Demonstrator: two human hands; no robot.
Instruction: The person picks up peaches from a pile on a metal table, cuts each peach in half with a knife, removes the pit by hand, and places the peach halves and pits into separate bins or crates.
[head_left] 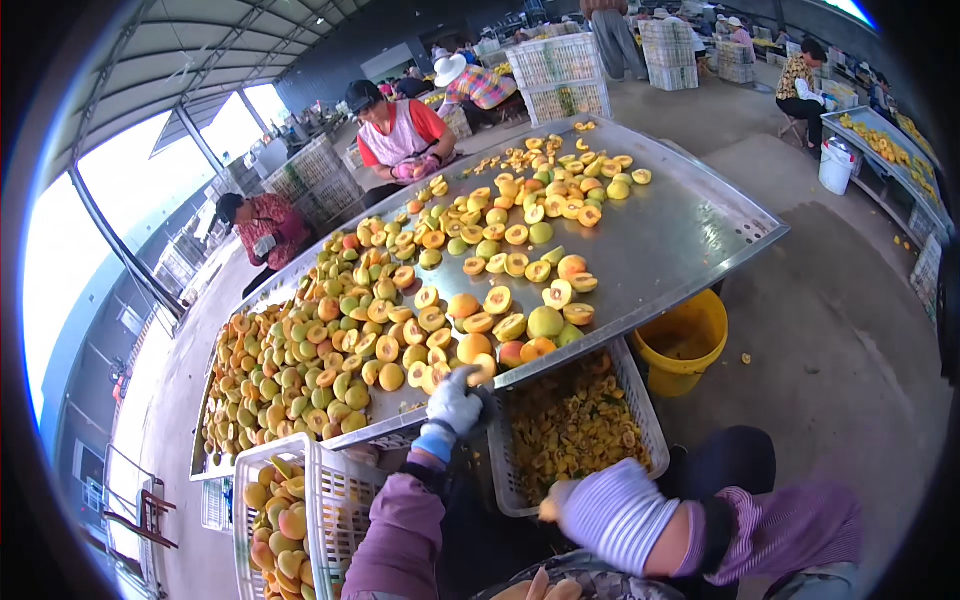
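The left hand [455, 402], in a white knitted glove, reaches to the near rim of the shiny sheet-metal bench [680, 225], fingers curled round a halved orange peach [484, 368]. The right hand [610, 512], in a ribbed white glove, is closed on a small tool I cannot make out. Between the hands sits a white plastic lattice crate of peach scraps [572, 425]. Beyond the left hand, smooth round yellow-green peaches [340, 340] cover the bench.

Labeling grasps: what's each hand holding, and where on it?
Left hand reaches a peach half at the tray edge; grip unclear. Right hand pinches something small and orange at its fingertips.
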